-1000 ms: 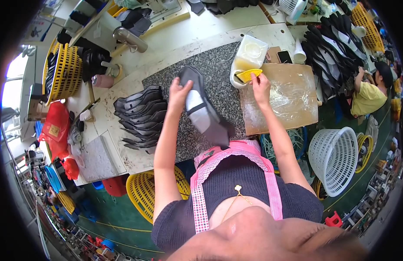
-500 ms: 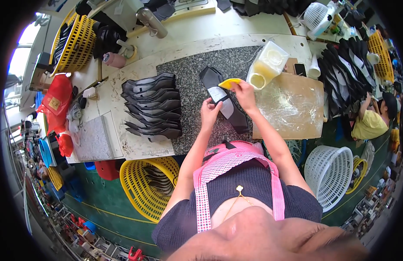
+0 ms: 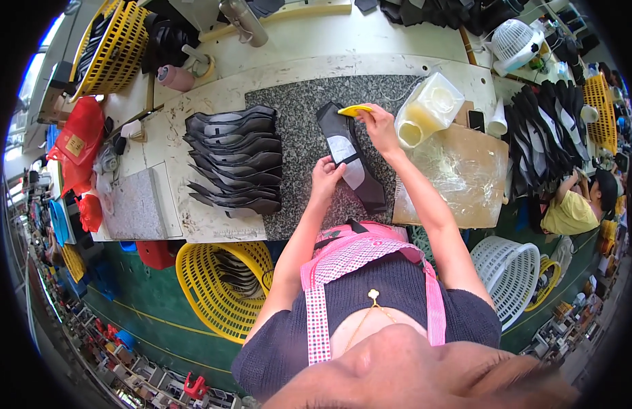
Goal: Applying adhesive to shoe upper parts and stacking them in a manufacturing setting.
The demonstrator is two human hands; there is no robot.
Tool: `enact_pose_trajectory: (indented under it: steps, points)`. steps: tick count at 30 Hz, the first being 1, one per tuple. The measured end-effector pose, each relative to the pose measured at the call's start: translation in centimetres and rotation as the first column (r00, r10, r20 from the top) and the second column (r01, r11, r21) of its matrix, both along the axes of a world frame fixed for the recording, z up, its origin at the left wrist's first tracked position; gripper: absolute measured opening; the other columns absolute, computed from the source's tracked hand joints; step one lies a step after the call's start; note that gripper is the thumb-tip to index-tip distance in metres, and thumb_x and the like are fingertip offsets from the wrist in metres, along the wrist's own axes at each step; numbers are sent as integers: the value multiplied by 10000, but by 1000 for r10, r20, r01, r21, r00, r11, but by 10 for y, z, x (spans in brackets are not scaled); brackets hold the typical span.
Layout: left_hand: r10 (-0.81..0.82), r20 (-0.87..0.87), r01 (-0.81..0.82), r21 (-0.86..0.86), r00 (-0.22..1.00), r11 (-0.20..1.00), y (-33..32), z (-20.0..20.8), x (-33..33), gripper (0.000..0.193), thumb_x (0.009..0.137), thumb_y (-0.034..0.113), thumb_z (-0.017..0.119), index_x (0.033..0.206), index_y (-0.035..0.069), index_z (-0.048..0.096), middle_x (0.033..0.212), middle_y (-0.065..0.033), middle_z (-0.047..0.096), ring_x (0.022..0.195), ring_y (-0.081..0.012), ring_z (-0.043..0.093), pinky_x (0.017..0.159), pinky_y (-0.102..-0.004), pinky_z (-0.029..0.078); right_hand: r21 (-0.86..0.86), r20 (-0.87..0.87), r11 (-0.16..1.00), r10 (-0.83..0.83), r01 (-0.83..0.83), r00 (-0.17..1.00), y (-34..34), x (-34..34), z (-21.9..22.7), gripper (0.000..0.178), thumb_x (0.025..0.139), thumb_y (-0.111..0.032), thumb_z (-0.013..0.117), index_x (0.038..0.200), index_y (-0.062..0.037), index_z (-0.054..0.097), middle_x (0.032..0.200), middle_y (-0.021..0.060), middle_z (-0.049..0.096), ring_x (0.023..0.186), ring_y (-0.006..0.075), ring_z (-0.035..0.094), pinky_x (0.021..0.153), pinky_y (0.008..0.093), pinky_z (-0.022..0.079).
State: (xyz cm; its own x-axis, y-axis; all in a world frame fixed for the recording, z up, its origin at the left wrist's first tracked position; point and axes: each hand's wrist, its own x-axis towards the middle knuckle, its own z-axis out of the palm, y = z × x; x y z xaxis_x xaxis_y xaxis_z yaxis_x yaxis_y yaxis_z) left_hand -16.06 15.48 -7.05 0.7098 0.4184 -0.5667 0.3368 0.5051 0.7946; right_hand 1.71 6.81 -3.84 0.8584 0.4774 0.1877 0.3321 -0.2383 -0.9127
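One dark piece [image 3: 353, 170] is lying on the stone slab [image 3: 302, 116] between the left grip [image 3: 325, 178] and the right grip [image 3: 378, 129]. Long axis is running from just left of the right grip toward the apron [image 3: 363, 255]. Right grip, nearer the far end, is pinching a yellow scraper [image 3: 355, 110] over it; contact: cannot tell. Left grip is touching the left edge, mid-length; pinching or only pressing: cannot tell. Containers: tub [image 3: 428, 112], just right of the right grip, is holding a pale substance; yellow basket [image 3: 193, 286], below and left of the left grip, is holding dark parts [image 3: 235, 273].
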Motion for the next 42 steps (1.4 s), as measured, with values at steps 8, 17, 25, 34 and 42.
enact_pose_trajectory:
  steps: [8, 17, 25, 34, 42]
  points:
    - [11, -128, -4, 53, 992, 999, 6, 3, 2, 510, 832, 73, 634, 1265, -34, 386, 945, -68, 617, 748, -91, 535, 631, -221, 414, -140, -120, 990, -12, -5, 993, -28, -21, 15, 151, 885, -99, 541, 904, 33, 612, 739, 117, 639, 662, 180, 655, 576, 291, 493]
    - [-47, -152, 49, 8, 987, 999, 10, -8, 0, 510, 849, 64, 596, 1297, 9, 360, 944, -63, 604, 737, -94, 534, 608, -222, 403, -155, -220, 988, -21, -13, 975, -71, -66, 12, 133, 877, -109, 550, 891, 4, 619, 693, 112, 613, 610, 224, 626, 568, 318, 470]
    - [-62, -114, 48, -127, 991, 991, 16, 7, 19, 464, 877, 61, 564, 1293, 17, 364, 1023, -60, 593, 911, -121, 543, 746, -247, 424, -116, 282, 873, -429, 474, 858, -113, -28, 36, 145, 894, -111, 549, 892, 11, 628, 768, 126, 622, 674, 231, 622, 588, 327, 467]
    - [-114, -142, 103, -86, 983, 991, 16, 2, 9, 450, 868, 64, 562, 1280, 32, 383, 994, -60, 599, 893, -132, 551, 776, -302, 425, 47, -315, 913, -372, 406, 873, -97, -51, 17, 257, 908, -182, 555, 798, 36, 636, 666, 103, 660, 578, 133, 641, 545, 253, 504]
    - [-153, -268, 272, 491, 951, 827, 16, -12, 7, 463, 803, 91, 633, 1213, -39, 463, 848, -96, 634, 749, -147, 591, 678, -275, 468, 32, 28, 987, -161, 160, 987, -27, -42, -9, 163, 882, -119, 557, 876, 26, 630, 700, 96, 670, 641, 161, 664, 586, 278, 521]
